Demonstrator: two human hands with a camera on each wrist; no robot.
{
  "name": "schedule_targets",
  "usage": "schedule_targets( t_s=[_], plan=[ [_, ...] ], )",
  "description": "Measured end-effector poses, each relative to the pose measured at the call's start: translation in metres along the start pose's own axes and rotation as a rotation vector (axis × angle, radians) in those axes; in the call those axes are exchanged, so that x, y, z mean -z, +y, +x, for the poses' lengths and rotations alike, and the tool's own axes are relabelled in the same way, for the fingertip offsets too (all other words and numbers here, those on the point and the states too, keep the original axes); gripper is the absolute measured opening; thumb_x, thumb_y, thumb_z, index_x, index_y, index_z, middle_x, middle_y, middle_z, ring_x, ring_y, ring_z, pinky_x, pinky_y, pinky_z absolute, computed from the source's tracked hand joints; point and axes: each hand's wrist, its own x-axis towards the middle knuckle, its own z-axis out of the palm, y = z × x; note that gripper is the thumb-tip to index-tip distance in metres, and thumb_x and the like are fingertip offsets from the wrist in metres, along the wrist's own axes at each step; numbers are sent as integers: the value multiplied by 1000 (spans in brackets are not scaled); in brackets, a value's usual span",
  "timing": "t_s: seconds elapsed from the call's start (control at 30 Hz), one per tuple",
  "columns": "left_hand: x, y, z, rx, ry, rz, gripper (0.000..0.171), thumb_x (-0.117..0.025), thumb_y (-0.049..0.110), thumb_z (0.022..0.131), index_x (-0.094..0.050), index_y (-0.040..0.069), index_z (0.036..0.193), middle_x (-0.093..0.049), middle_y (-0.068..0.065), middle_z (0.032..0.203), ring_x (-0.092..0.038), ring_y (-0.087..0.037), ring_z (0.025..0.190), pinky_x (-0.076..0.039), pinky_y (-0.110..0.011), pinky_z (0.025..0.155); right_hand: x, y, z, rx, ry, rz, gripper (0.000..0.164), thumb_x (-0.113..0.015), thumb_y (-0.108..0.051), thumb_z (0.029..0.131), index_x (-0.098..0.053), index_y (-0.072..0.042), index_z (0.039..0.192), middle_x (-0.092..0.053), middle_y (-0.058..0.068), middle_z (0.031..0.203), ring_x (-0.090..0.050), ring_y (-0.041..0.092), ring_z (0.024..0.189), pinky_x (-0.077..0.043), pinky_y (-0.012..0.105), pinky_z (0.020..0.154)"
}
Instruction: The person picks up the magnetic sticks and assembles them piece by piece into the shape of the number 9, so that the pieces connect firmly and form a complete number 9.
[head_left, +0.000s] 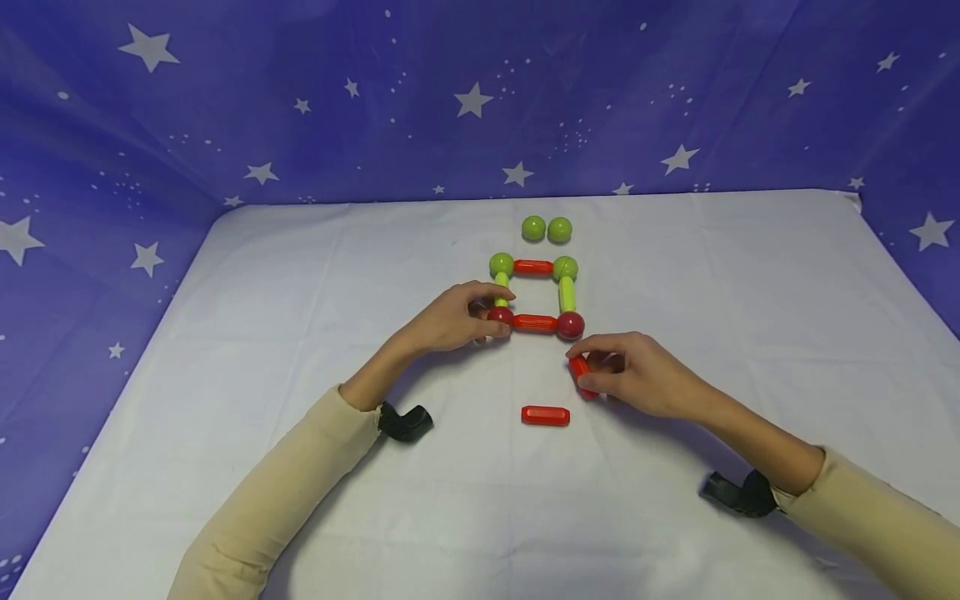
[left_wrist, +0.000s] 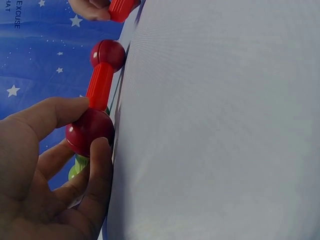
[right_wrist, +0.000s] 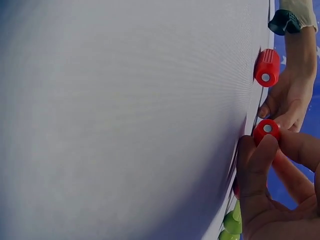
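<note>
Blue star-printed cloth (head_left: 337,142) hangs at twelve o'clock behind the white tabletop (head_left: 262,333). On it, the left hand (head_left: 453,317) pinches the eight-o'clock red ball (left_wrist: 90,131) of a rod-and-ball square (head_left: 536,323). Nearer the four-o'clock ball (head_left: 570,325), the right hand (head_left: 645,375) has its grip closed around a red rod (head_left: 578,367), axis eleven to five, just apart below it. Another rod (head_left: 545,416) lies nine to three, between both arms.

My table (head_left: 247,350) is draped in white cloth. Closest to the middle of its far edge, I see two glossy lime-green balls (head_left: 533,228). Just beyond them, on my side, lies a four-sided frame (head_left: 533,267): red rods, yellow-green rods (head_left: 567,294), green corner balls (head_left: 566,268) toward the far edge, dark-red corner balls (head_left: 571,325) opposite. Farthest from that edge, I find one loose red ridged rod (head_left: 545,416).
</note>
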Motion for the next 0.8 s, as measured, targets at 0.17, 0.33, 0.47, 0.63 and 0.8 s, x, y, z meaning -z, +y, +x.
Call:
schedule_targets(
  t_s=[0.17,0.33,0.47,0.63,0.8],
  plan=[
    [0,-1,0,3,-4,4,46,-75,19,88,-61,10,131,-59,-7,107,-59,-20,79,-52,-29,68,0,0,4,-17,13,30,33,-71,-3,88,-66,-4,121,-62,8,93,-62,22,75,-57,31,63],
    [0,0,0,6,1,13,46,-75,20,88,-61,10,131,-59,-7,106,-59,-20,79,-52,-30,68,0,-1,9,-45,27,80,34,-71,-4,89,-65,-3,122,-61,10,92,-62,23,69,-57,33,62],
    [0,0,0,5,1,9,46,-75,19,88,-61,10,131,-59,-7,106,-60,-20,79,-52,-30,68,-1,-1,13,-55,35,108,34,-72,-6,89,-64,-3,122,-62,11,92,-64,23,69,-58,33,62],
    [0,-1,1,3,-1,2,46,-75,19,88,-61,10,131,-59,-7,107,-60,-20,79,-52,-30,68,-1,-1,16,-61,50,142,35,-72,-5,89,-64,-1,123,-62,13,92,-66,23,67,-58,34,61],
    [0,-2,2,1,0,5,45,-75,19,88,-61,10,131,-59,-7,106,-60,-20,79,-52,-30,68,-2,-1,17,-69,56,155,37,-72,-5,89,-63,-1,124,-62,14,94,-66,23,69,-58,34,62]
  ],
)
